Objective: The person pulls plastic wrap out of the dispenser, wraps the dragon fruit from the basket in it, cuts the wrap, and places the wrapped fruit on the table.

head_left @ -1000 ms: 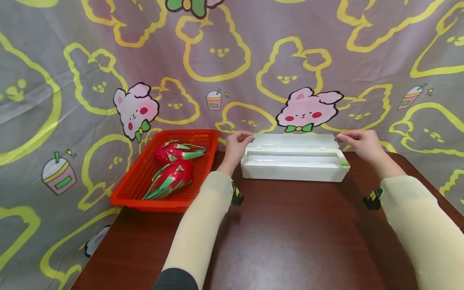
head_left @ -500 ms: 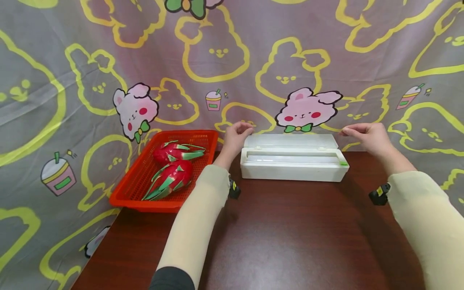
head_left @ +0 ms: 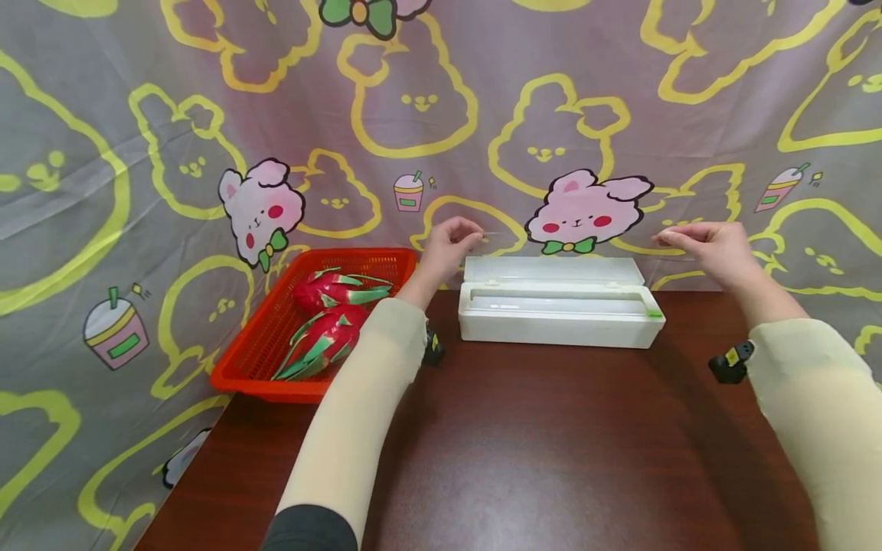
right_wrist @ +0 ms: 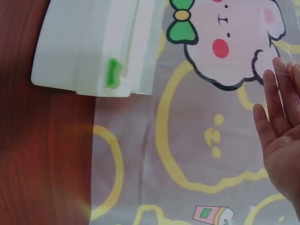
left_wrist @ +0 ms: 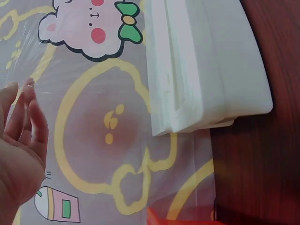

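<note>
A white cling film dispenser box [head_left: 561, 330] stands at the back of the table, its lid [head_left: 551, 270] tipped up and back. On its right end is a green slider [right_wrist: 113, 73]. Clear cling film [left_wrist: 43, 52] stretches above the box; creases and glints show at the fingertips in both wrist views. My left hand [head_left: 445, 249] pinches the film's left corner between thumb and fingers, above the box's left end. Beyond the right end, my right hand [head_left: 725, 249] pinches the other corner. Most of the sheet is too transparent to trace in the head view.
To the left sits a red plastic basket [head_left: 272, 392] with two dragon fruits [head_left: 329, 291] in it, partly behind the left forearm. A patterned curtain [head_left: 420, 99] hangs right behind the dark wooden table [head_left: 572, 428].
Both hands have risen from beside the lid to above the box and moved apart, drawing the film up with them. The box and basket have stayed in place.
</note>
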Demonstrator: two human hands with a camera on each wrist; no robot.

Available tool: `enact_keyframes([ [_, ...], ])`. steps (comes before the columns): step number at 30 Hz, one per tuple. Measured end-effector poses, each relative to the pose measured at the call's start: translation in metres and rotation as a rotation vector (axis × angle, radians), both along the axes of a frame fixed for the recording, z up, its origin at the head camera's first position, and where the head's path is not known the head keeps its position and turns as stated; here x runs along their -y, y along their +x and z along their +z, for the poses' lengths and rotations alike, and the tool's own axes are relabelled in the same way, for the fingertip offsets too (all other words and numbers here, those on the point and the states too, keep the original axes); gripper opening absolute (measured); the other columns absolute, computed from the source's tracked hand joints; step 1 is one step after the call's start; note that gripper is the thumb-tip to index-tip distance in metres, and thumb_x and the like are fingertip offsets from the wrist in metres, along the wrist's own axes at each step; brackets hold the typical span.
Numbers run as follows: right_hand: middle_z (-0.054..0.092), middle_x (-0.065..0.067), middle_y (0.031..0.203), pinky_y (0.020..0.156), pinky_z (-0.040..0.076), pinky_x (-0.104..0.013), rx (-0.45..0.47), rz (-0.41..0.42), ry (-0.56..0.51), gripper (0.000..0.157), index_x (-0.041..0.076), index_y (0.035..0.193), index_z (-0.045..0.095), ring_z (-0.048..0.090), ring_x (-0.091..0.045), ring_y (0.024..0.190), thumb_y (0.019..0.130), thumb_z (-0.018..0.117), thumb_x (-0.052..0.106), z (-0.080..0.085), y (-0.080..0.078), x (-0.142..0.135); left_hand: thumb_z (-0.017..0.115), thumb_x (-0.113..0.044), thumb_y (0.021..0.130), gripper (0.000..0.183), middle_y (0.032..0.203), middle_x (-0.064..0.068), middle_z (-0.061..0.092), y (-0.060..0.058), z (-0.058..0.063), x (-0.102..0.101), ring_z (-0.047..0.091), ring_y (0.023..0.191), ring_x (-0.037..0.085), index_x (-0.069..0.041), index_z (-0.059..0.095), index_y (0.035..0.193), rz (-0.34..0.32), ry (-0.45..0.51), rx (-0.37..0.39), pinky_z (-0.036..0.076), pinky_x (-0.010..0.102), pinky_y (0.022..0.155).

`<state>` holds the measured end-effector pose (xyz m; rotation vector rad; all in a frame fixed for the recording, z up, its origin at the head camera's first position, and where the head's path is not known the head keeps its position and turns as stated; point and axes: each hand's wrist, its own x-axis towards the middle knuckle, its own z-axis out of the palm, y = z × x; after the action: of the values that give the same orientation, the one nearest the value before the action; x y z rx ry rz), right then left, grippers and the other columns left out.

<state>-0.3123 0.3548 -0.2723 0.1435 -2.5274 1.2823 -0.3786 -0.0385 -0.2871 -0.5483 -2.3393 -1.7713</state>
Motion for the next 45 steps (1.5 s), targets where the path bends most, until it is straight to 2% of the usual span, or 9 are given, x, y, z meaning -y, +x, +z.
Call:
enact_keyframes([
  [5, 0.068, 0.027, 0.083, 0.100, 0.039, -0.041, 0.045, -0.005, -0.009, 0.026, 0.027, 0.109, 0.076, 0.053, 0.014, 0.088, 0.092, 0.065, 0.043, 0.008, 0.001, 0.002, 0.063, -0.017, 0.095, 0.011, 0.103, 0.008, 0.071, 0.001, 0.006, 0.003, 0.069, 0.086, 0.018, -0.009, 0.063, 0.102, -0.073, 0.061, 0.069, 0.056, 0.040, 0.075],
  [8, 0.070, 0.023, 0.087, 0.102, 0.033, -0.057, 0.060, -0.003, -0.008, 0.033, 0.021, 0.114, 0.074, 0.054, 0.013, 0.088, 0.091, 0.065, 0.043, 0.014, 0.003, 0.003, 0.062, -0.013, 0.095, 0.010, 0.102, 0.011, 0.071, 0.000, 0.010, 0.004, 0.070, 0.090, 0.019, -0.006, 0.062, 0.103, -0.094, 0.092, 0.069, 0.056, 0.036, 0.078],
  [15, 0.069, 0.024, 0.084, 0.104, 0.037, -0.027, 0.052, 0.040, -0.057, 0.026, 0.022, 0.112, 0.075, 0.061, 0.013, 0.084, 0.093, 0.065, 0.036, 0.026, 0.006, 0.004, 0.064, -0.007, 0.093, 0.019, 0.102, 0.017, 0.070, 0.001, 0.022, 0.005, 0.068, 0.095, 0.027, 0.003, 0.063, 0.108, -0.097, 0.096, 0.049, 0.055, 0.029, 0.080],
  [22, 0.070, 0.023, 0.084, 0.113, 0.017, -0.052, 0.052, 0.051, -0.097, 0.027, 0.020, 0.112, 0.075, 0.059, 0.014, 0.085, 0.093, 0.065, 0.035, 0.034, 0.006, 0.005, 0.070, -0.008, 0.089, 0.022, 0.099, 0.016, 0.072, 0.002, 0.029, 0.007, 0.070, 0.091, 0.024, 0.004, 0.070, 0.107, -0.068, 0.065, 0.044, 0.056, 0.031, 0.077],
  [25, 0.070, 0.022, 0.084, 0.112, 0.025, -0.035, 0.050, 0.054, -0.108, 0.025, 0.022, 0.111, 0.076, 0.060, 0.013, 0.085, 0.092, 0.066, 0.035, 0.037, 0.007, 0.005, 0.070, -0.010, 0.089, 0.022, 0.097, 0.016, 0.072, 0.003, 0.032, 0.008, 0.070, 0.086, 0.020, 0.005, 0.071, 0.105, -0.060, 0.072, 0.032, 0.056, 0.033, 0.076],
  [29, 0.070, 0.022, 0.082, 0.086, 0.038, -0.008, 0.020, 0.067, -0.102, 0.018, 0.025, 0.105, 0.077, 0.062, 0.011, 0.083, 0.092, 0.066, 0.032, 0.041, 0.007, 0.005, 0.071, -0.013, 0.088, 0.023, 0.094, 0.014, 0.073, 0.002, 0.037, 0.009, 0.071, 0.085, 0.021, 0.003, 0.072, 0.105, -0.038, 0.067, 0.029, 0.056, 0.031, 0.074],
  [32, 0.070, 0.021, 0.080, 0.077, 0.040, -0.006, 0.006, 0.070, -0.104, 0.017, 0.025, 0.104, 0.077, 0.063, 0.010, 0.081, 0.093, 0.066, 0.031, 0.045, 0.007, 0.004, 0.072, -0.014, 0.088, 0.023, 0.097, 0.016, 0.072, 0.002, 0.043, 0.010, 0.070, 0.085, 0.023, 0.001, 0.073, 0.105, -0.031, 0.047, 0.032, 0.056, 0.030, 0.073],
  [38, 0.071, 0.018, 0.081, 0.083, 0.041, -0.006, 0.011, 0.079, -0.171, 0.020, 0.019, 0.106, 0.077, 0.064, 0.008, 0.081, 0.092, 0.067, 0.029, 0.052, 0.008, 0.004, 0.073, -0.015, 0.089, 0.023, 0.109, 0.019, 0.068, 0.004, 0.054, 0.013, 0.063, 0.095, 0.027, -0.001, 0.073, 0.106, -0.032, -0.005, -0.001, 0.052, 0.032, 0.085],
  [45, 0.072, 0.015, 0.080, 0.092, 0.037, -0.009, -0.005, 0.116, -0.275, 0.012, 0.026, 0.097, 0.077, 0.066, 0.005, 0.081, 0.092, 0.066, 0.024, 0.057, 0.012, 0.003, 0.072, -0.012, 0.088, 0.021, 0.099, 0.012, 0.073, 0.002, 0.061, 0.009, 0.066, 0.096, 0.019, 0.004, 0.073, 0.103, -0.086, 0.083, -0.013, 0.048, 0.037, 0.093],
])
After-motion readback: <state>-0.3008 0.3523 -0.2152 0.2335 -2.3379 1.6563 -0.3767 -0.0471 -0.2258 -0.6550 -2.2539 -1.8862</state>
